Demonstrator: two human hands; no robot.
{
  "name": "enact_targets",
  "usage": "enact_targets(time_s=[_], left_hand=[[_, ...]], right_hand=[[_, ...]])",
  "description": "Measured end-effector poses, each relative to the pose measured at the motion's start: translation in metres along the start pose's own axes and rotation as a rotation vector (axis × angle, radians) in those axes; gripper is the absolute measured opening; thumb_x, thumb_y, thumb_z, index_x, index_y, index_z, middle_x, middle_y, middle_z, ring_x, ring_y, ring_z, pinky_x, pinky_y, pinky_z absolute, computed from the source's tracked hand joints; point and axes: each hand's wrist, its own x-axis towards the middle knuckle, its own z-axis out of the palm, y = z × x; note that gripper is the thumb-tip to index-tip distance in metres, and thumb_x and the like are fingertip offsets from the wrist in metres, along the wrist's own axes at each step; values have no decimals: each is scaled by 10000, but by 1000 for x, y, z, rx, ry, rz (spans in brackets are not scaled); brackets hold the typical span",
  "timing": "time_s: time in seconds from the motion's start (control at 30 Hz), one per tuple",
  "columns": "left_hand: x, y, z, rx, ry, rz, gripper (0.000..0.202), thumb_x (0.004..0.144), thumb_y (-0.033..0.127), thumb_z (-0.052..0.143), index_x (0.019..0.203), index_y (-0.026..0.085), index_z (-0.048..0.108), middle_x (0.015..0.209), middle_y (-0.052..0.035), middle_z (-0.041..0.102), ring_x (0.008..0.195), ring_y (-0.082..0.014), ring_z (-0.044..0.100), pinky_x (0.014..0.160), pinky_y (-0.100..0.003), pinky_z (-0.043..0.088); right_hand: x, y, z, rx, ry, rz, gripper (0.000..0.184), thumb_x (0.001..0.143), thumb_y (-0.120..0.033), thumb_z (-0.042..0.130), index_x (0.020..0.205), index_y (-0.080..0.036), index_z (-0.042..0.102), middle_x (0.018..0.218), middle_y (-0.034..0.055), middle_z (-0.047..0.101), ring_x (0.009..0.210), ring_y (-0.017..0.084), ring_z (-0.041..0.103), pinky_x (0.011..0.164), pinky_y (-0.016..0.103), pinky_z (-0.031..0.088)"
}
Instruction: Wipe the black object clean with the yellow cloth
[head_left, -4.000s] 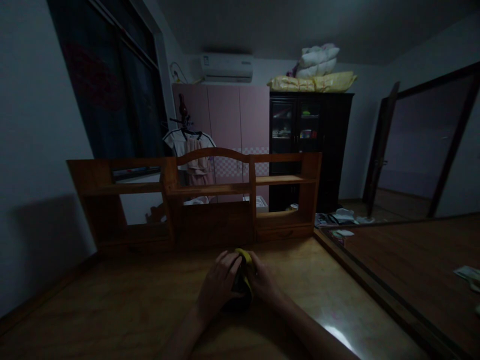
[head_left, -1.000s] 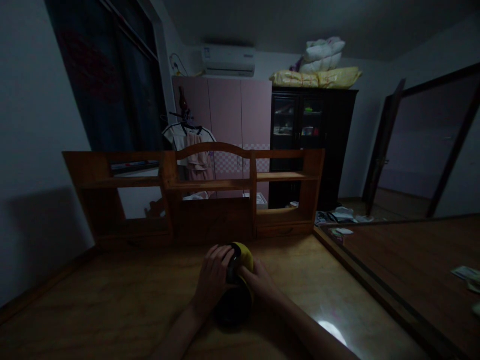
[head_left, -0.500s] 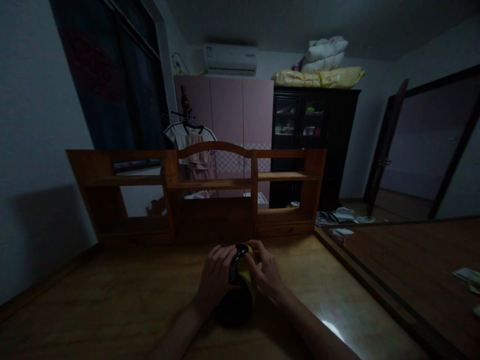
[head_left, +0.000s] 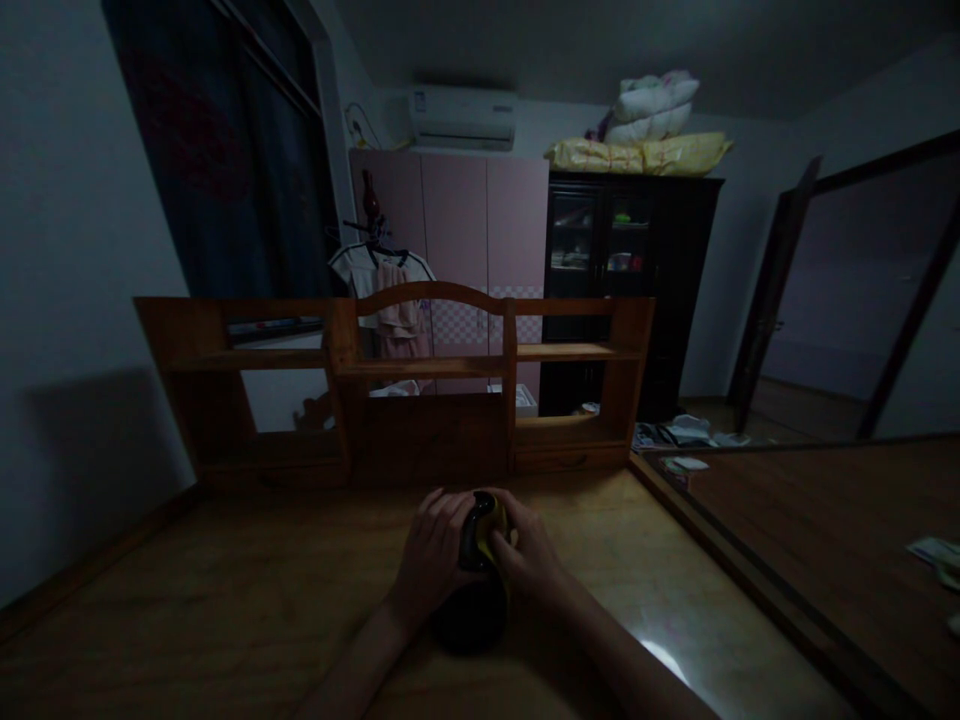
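Note:
A glossy, rounded black object point(head_left: 474, 535) with a curved yellow part or covering point(head_left: 491, 522) is between my two hands, over the middle of the wooden desktop. Its broad dark lower part point(head_left: 469, 615) spreads toward me; the dim light hides its exact kind. My left hand point(head_left: 435, 545) wraps its left side, fingers together over the top. On the right side, my right hand point(head_left: 529, 545) grips the yellow part, thumb pressed on the near face and fingers curled behind. Much of the object is hidden by the fingers.
A wooden shelf unit point(head_left: 427, 368) stands along the desk's far edge. The desktop point(head_left: 300, 580) has a raised rim point(head_left: 705, 540) on the right. Beyond it lies a brown surface point(head_left: 810, 500) with papers. A wall point(head_left: 82, 450) closes the left side.
My right thumb has moved down and slightly inward on the yellow part, and less yellow shows. My left hand keeps its hold, nearly unmoved.

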Motion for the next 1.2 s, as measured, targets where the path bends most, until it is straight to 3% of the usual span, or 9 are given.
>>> enact_targets(time_s=[0.2,0.43,0.57,0.8,0.93,1.03,1.2], left_hand=[[2,0,-2,21,-30,7,749,753,471,640,1341,96,366,1259,-169,540,1218,-304,455,1107,-535,286],[4,3,-3,20,-12,2,719,748,434,620,1332,89,382,1241,-169,553,1196,-301,472,1102,-543,291],[5,3,-2,20,-13,0,654,780,374,583,1342,106,382,1250,-160,554,1191,-293,483,1097,-546,297],[6,5,-5,63,-30,50,716,780,419,633,1356,76,379,1277,-168,533,1220,-291,454,1104,-535,307],[2,8,-4,88,-12,124,632,823,198,596,1393,116,335,1322,-149,499,1275,-265,407,1119,-526,298],[1,8,-1,80,29,128,651,814,87,563,1409,133,305,1317,-144,496,1289,-254,393,1115,-523,309],[4,7,1,21,-62,77,654,803,188,594,1394,116,323,1310,-141,497,1263,-264,416,1110,-519,317]], right_hand=[[4,33,11,390,-38,218,358,725,-201,559,1083,-211,555,955,5,621,902,202,586,772,279,482],[0,39,10,460,-84,288,390,701,-158,560,1084,-228,549,946,-16,589,923,191,549,820,270,457],[0,32,13,508,-76,270,418,684,-120,541,1089,-225,535,952,-20,579,930,180,538,828,259,449],[0,24,24,650,-22,189,408,710,-112,562,1099,-224,510,1012,-2,595,944,179,554,837,264,452],[-2,25,25,556,76,105,425,762,-163,585,1167,-237,481,1145,27,565,1080,197,525,961,296,405],[-2,22,23,477,71,52,422,784,-175,560,1191,-232,467,1177,43,545,1114,204,508,994,313,386],[0,20,26,492,84,103,372,732,-145,535,1095,-218,500,1029,23,578,975,185,554,890,283,450]])
